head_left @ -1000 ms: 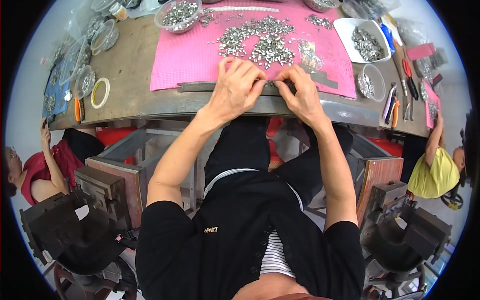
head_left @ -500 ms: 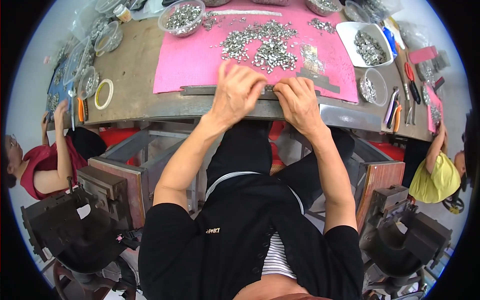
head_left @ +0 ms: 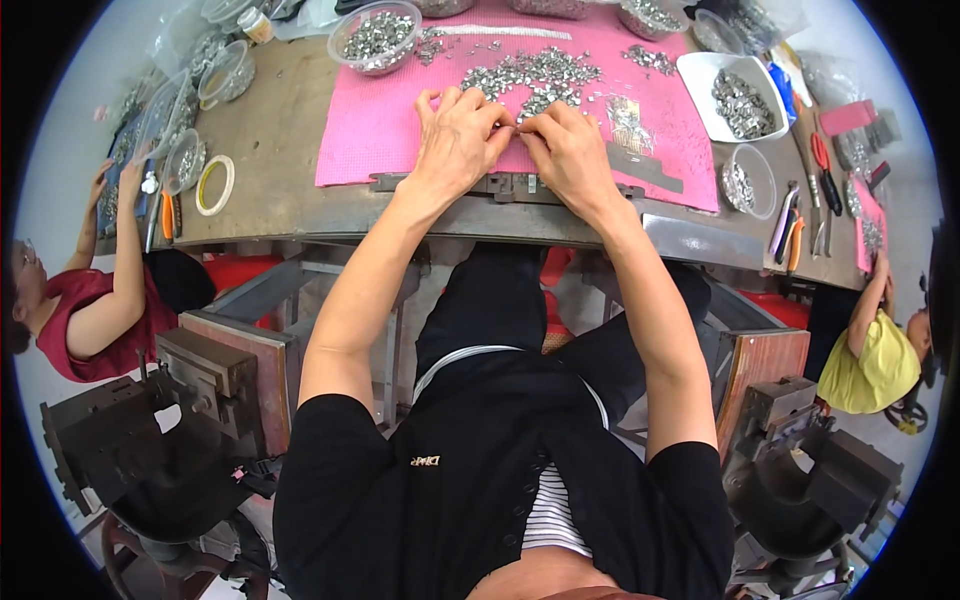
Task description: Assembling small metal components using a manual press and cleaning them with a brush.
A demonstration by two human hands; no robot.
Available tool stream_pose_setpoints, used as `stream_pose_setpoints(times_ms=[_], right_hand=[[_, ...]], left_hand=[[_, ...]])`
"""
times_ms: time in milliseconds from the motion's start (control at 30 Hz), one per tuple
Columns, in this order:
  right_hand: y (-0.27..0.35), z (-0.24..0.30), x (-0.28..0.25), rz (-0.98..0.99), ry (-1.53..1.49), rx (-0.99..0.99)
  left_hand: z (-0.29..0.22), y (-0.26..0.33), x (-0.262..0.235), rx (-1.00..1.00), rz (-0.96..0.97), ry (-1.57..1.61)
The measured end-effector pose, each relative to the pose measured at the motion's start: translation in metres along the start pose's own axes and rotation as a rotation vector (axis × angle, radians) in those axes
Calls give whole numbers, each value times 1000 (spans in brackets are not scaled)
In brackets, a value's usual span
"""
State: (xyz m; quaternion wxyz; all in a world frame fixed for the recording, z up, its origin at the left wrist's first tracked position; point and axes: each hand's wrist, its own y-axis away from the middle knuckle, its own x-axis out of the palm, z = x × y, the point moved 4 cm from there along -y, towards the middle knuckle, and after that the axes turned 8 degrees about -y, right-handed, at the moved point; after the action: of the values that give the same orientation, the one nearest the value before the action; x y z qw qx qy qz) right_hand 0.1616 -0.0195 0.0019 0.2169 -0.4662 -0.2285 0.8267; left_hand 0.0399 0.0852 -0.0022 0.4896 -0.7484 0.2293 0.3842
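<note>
My left hand point(head_left: 457, 143) and my right hand point(head_left: 567, 150) meet fingertip to fingertip over a pink mat point(head_left: 370, 140) on the workbench. Between the pinched fingers sits a tiny silver metal piece point(head_left: 517, 128), too small to make out. Just beyond the fingers lies a heap of small silver metal parts point(head_left: 535, 75). A dark metal jig bar point(head_left: 505, 186) runs along the mat's near edge, under both wrists.
Clear bowls of silver parts point(head_left: 375, 35) stand at the back left, a white tray of parts point(head_left: 738, 98) and a round tub point(head_left: 745, 185) at the right. Pliers point(head_left: 825, 175) lie far right, a tape roll point(head_left: 214, 184) left. Other people sit at both sides.
Both hands have moved forward from the jig bar at the mat's near edge toward the heap, and their fingertips have come together on a small piece.
</note>
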Motion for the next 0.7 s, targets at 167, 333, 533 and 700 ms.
stream_pose_setpoints(times_ms=[167,333,533,700], right_hand=[[-5,-2,10,52,92,5],[-7,1,1,22,113,-49],[9,-12,-37,-12,-91,91],[23,-20,-51,-67,-149,169]], left_hand=[[1,0,0,-5,9,-5],[4,-1,4,55,3,-4],[-29,7,-15,122,-7,171],[-60,20,-7,167,24,270]])
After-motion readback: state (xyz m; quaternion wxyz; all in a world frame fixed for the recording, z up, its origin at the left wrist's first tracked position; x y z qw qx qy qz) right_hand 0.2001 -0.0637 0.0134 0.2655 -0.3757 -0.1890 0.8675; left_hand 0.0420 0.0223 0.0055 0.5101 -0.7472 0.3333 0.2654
